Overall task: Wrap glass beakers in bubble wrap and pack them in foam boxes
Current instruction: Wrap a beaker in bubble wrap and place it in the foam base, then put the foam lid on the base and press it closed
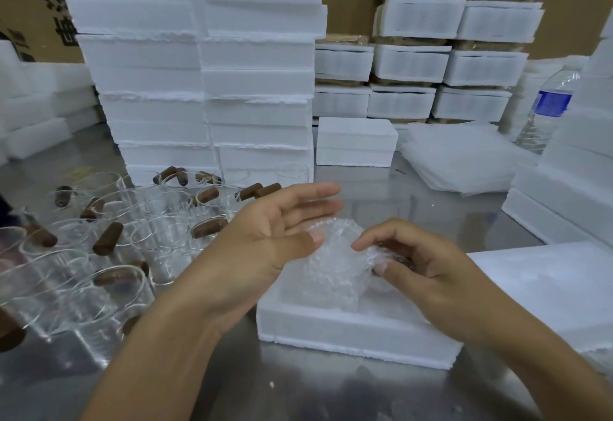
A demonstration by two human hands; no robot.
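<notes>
Two grips meet at the bubble-wrapped beaker (331, 264), which sits in the open foam box (348, 331) on the steel bench (298, 387). The left grip (282, 224) is spread, fingers straight, thumb against the wrap. The right grip (421, 268) pinches the wrap's bunched end. Bare beakers (159, 241) crowd the bench to the left, with stacked foam boxes (199, 88) behind them.

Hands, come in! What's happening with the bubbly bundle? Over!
Left hand open, flat against bubble-wrapped beaker. Right hand pinches its end. Beaker over open foam box. Nothing blocking.
</notes>
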